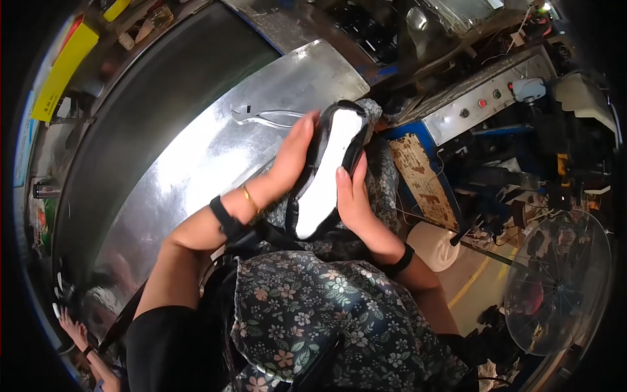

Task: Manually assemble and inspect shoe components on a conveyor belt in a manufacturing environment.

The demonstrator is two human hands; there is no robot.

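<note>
An unfinished shoe is held sole up in front of me, its bottom white and its black upper folded in around the edge. My right hand grips its right side, with the thumb on the white bottom. Along the opposite side lies my left hand, its palm turned to the shoe; its far fingers are partly hidden. Metal pincers rest on the shiny metal tabletop just beyond my left hand.
A dark belt-like surface curves along the table's far left. To the right stand a control panel with buttons, a blue-framed machine part, a round pale stool-like object and a caged fan. Another person's hand shows at the lower left.
</note>
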